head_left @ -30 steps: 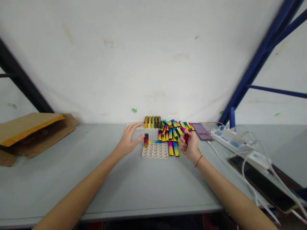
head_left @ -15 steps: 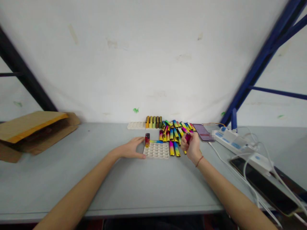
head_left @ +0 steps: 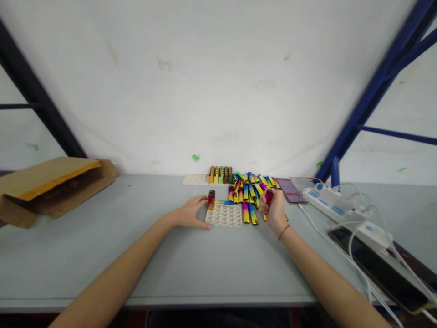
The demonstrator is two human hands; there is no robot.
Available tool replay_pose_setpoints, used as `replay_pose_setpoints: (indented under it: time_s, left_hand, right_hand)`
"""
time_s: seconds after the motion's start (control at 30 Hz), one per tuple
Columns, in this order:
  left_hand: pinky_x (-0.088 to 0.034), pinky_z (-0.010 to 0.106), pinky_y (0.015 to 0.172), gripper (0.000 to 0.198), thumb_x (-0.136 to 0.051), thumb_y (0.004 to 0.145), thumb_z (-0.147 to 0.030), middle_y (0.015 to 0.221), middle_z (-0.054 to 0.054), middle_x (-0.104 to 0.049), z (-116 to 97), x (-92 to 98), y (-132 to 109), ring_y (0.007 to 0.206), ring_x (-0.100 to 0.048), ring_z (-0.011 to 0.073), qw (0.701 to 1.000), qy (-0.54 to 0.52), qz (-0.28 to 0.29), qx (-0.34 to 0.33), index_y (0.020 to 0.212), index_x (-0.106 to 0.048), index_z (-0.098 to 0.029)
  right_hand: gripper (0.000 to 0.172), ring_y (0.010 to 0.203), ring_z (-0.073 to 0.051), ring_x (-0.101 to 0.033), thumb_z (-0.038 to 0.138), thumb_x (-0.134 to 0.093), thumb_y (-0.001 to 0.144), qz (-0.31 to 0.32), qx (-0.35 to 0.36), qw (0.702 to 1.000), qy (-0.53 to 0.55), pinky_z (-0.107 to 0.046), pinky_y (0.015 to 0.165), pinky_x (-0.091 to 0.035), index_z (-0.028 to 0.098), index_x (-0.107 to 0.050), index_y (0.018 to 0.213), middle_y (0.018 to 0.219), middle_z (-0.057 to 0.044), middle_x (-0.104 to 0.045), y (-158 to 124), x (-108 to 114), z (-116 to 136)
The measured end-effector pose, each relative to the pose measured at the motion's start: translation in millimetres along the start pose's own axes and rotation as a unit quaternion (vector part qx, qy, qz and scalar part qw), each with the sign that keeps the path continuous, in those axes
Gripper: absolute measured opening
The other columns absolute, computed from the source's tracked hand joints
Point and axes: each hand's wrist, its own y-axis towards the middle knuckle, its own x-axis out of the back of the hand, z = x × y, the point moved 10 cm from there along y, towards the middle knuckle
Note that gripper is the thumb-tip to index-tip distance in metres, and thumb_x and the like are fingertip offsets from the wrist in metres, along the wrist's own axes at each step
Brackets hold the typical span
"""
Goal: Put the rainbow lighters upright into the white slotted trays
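My left hand [head_left: 189,213] rests at the left end of a white tray with round hollows [head_left: 223,215]. Its thumb and fingers are spread around that end, the thumb near the front corner. A red-and-yellow lighter with a dark top [head_left: 211,200] stands upright in the tray's back left corner, by my left fingertips. My right hand [head_left: 274,210] is closed around a shiny magenta lighter [head_left: 269,197], most of it hidden in the fist. Just left of that fist, two metallic gradient lighters [head_left: 249,213] lie side by side. A blue-and-yellow one [head_left: 224,202] lies along the tray's back edge.
A loose pile of metallic lighters [head_left: 251,187] lies behind the tray. Near the wall, a second white tray [head_left: 195,179] holds upright lighters [head_left: 221,174] on its right. A phone [head_left: 290,190], a power strip [head_left: 344,212] and white cables occupy the right; a cardboard envelope [head_left: 64,182] lies left.
The view has shifted slightly. Both hands keep nearly the same pose, and the magenta lighter is still in my right fist. The upright lighter stays in the tray's corner.
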Motion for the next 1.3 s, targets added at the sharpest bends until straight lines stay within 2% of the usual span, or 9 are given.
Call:
replay_pose_setpoints:
  time_s: [0.2, 0.37, 0.47, 0.53, 0.7, 0.8, 0.97, 1.1, 1.3]
  left_hand:
    - [-0.026, 0.044, 0.111, 0.089, -0.069, 0.064, -0.062, 0.145, 0.018, -0.037, -2.4, 1.7, 0.2, 0.134, -0.033, 0.0347, 1.000, -0.001, -0.014, -0.010, 0.134, -0.044, -0.014]
    - [-0.024, 0.043, 0.112, 0.089, -0.069, 0.065, -0.062, 0.145, 0.020, -0.036, -2.3, 0.1, 0.5, 0.134, -0.032, 0.0342, 1.000, 0.004, -0.009, -0.009, 0.134, -0.043, -0.012]
    - [-0.025, 0.043, 0.111, 0.088, -0.070, 0.064, -0.061, 0.144, 0.019, -0.037, -3.4, 1.3, 0.2, 0.134, -0.033, 0.0344, 1.000, 0.002, -0.016, -0.013, 0.133, -0.043, -0.013]
    - [-0.026, 0.043, 0.111, 0.086, -0.070, 0.064, -0.061, 0.143, 0.018, -0.038, -4.4, 2.0, 0.0, 0.133, -0.034, 0.0341, 1.000, 0.001, -0.022, -0.015, 0.132, -0.043, -0.015]
    - [-0.027, 0.043, 0.110, 0.084, -0.071, 0.063, -0.062, 0.139, 0.017, -0.042, -8.7, 3.1, 0.5, 0.130, -0.037, 0.0340, 0.999, 0.005, -0.038, -0.013, 0.127, -0.046, -0.015]
    - [-0.029, 0.043, 0.108, 0.084, -0.074, 0.059, -0.063, 0.135, 0.017, -0.045, -11.9, 3.0, 1.0, 0.128, -0.038, 0.0353, 0.999, 0.005, -0.050, -0.006, 0.123, -0.049, -0.014]
    - [-0.029, 0.045, 0.108, 0.087, -0.077, 0.057, -0.061, 0.134, 0.018, -0.045, -15.3, 0.8, 1.6, 0.127, -0.040, 0.0359, 0.998, -0.001, -0.057, -0.004, 0.124, -0.049, -0.013]
    - [-0.029, 0.047, 0.108, 0.089, -0.078, 0.057, -0.061, 0.134, 0.019, -0.046, -14.1, 0.3, 1.4, 0.127, -0.039, 0.0366, 0.998, -0.008, -0.064, -0.002, 0.125, -0.048, -0.012]
    - [-0.029, 0.046, 0.108, 0.085, -0.079, 0.056, -0.060, 0.132, 0.018, -0.048, -17.9, 1.9, 1.1, 0.125, -0.041, 0.0367, 0.997, -0.011, -0.071, -0.016, 0.122, -0.052, -0.013]
  right_hand:
    - [0.044, 0.034, -0.008, -0.021, 0.059, -0.040, 0.078, 0.044, -0.012, 0.999, 0.008, -0.021, 0.034, -0.021, 0.023, -0.037, 0.054, 0.040, 0.008, -0.025, 0.5, -8.0, -7.7]
    - [0.048, 0.035, -0.008, -0.024, 0.064, -0.037, 0.079, 0.045, -0.026, 0.999, -0.005, -0.021, 0.035, -0.022, 0.022, -0.038, 0.055, 0.041, 0.007, -0.027, -0.9, -9.2, -9.9]
    - [0.050, 0.036, -0.009, -0.027, 0.067, -0.031, 0.080, 0.064, -0.014, 0.998, -0.018, -0.023, 0.037, -0.024, 0.022, -0.040, 0.058, 0.042, 0.006, -0.031, 0.2, -13.1, -10.0]
    - [0.045, 0.039, -0.010, -0.032, 0.063, -0.035, 0.081, 0.089, 0.008, 0.995, -0.047, -0.024, 0.039, -0.029, 0.023, -0.042, 0.062, 0.044, 0.005, -0.037, 0.7, -18.8, -9.1]
    - [0.015, 0.058, -0.014, -0.051, 0.033, -0.053, 0.079, 0.136, 0.066, 0.970, -0.190, -0.026, 0.058, -0.043, 0.023, -0.043, 0.075, 0.059, 0.005, -0.052, -9.2, -41.8, -9.1]
    - [0.013, 0.071, -0.015, -0.056, 0.032, -0.056, 0.080, 0.175, 0.117, 0.947, -0.242, -0.027, 0.069, -0.045, 0.022, -0.048, 0.078, 0.071, 0.003, -0.057, -19.2, -65.1, -5.7]
    - [0.017, 0.086, -0.018, -0.057, 0.034, -0.063, 0.078, 0.208, 0.189, 0.922, -0.268, -0.029, 0.076, -0.046, 0.020, -0.060, 0.088, 0.088, -0.002, -0.061, -23.6, -96.2, -1.3]
    - [0.015, 0.077, -0.018, -0.059, 0.032, -0.063, 0.078, 0.217, 0.187, 0.916, -0.281, -0.030, 0.071, -0.048, 0.019, -0.064, 0.086, 0.083, -0.003, -0.065, -26.1, -108.2, -12.0]
    - [0.012, 0.072, -0.018, -0.063, 0.029, -0.062, 0.080, 0.192, 0.191, 0.909, -0.317, -0.030, 0.066, -0.049, 0.020, -0.066, 0.087, 0.078, -0.003, -0.068, -32.8, -104.2, -32.4]
